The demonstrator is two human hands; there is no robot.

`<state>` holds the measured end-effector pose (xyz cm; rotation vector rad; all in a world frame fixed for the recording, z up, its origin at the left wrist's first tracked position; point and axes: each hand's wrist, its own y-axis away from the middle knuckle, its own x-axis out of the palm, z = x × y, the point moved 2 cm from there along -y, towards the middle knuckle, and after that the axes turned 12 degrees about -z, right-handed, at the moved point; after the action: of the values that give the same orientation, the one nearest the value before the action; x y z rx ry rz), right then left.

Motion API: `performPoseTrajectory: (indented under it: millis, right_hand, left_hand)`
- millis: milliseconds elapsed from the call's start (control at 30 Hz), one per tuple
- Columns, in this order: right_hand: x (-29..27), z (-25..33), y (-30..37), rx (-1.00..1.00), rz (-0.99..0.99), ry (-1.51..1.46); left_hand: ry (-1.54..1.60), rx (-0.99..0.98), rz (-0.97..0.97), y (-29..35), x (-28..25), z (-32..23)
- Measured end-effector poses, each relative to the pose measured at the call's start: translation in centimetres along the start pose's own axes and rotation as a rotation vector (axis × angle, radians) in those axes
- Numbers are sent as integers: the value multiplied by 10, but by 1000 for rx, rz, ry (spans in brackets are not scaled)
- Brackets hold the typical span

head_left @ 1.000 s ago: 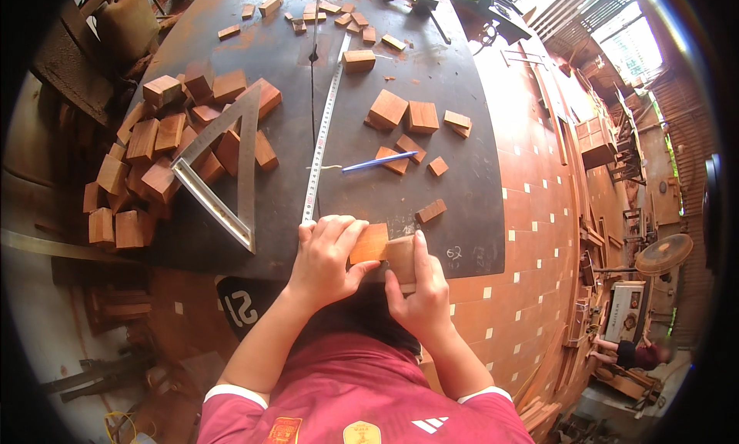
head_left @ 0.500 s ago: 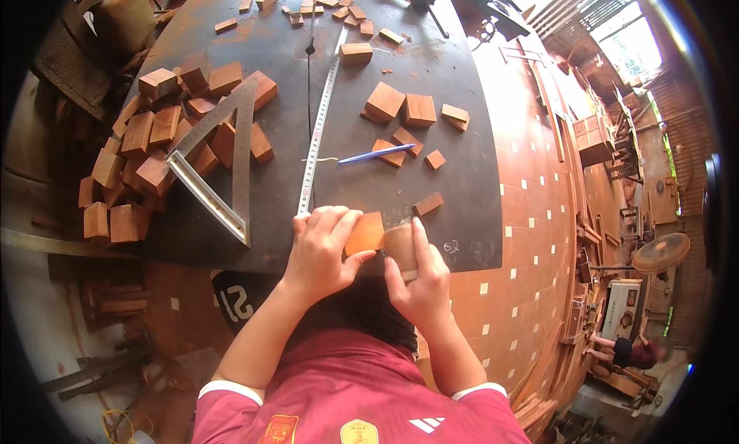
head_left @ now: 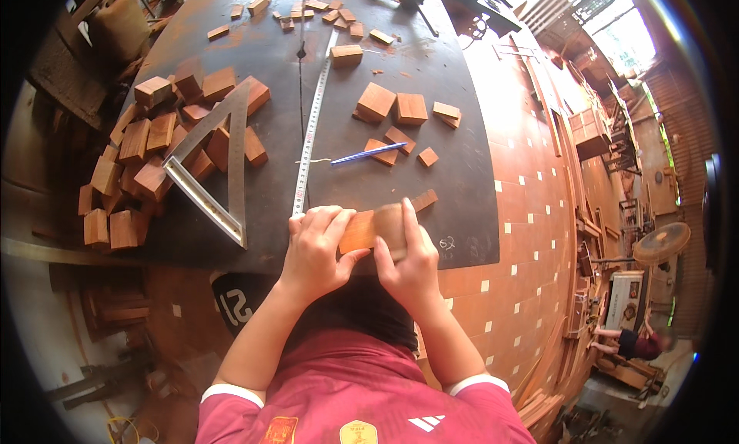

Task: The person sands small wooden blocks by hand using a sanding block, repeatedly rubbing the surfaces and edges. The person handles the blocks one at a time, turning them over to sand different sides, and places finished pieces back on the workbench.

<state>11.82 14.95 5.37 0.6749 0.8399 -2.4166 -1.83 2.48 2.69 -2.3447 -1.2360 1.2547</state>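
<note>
At the near edge of the dark table, my left hand (head_left: 314,248) is closed on a smooth orange wooden block (head_left: 356,233), thumb at its near side. My right hand (head_left: 412,255) grips a dull brown block (head_left: 390,227), smeared by motion, between thumb and fingers. The brown block lies against the right end of the wooden block; whether it overlaps the top I cannot tell. Just beyond my right fingertips rests a small wood offcut (head_left: 424,201). A tape measure blade (head_left: 312,128) runs away from my left fingers along the table.
A metal set square (head_left: 239,167) leans over a heap of wooden blocks (head_left: 135,140) on the left. Right of the tape, a blue pen (head_left: 368,153) lies across wood pieces, with more blocks (head_left: 376,102) beyond. Small offcuts (head_left: 302,13) are scattered at the far end.
The brown block in my right hand has moved away from me and left, closer onto the wooden block. My left hand keeps its hold. The whole view has shifted slightly.
</note>
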Motion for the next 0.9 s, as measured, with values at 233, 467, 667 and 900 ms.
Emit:
performPoseTrajectory:
  millis: [233,467,667,900]
  right_hand:
    - [-12,9,24,-73,-24,6]
    - [6,-1,-7,36,-11,-30]
    - [-14,7,25,58,10,-27]
    - [8,-9,-4,30,-16,-49]
  left_hand:
    - [-22,-12,-10,1,-1,-2]
    - [-6,11,8,-2,0,-1]
    - [1,-9,-22,-1,-2,-2]
    - [13,6,-13,-3,-1,2]
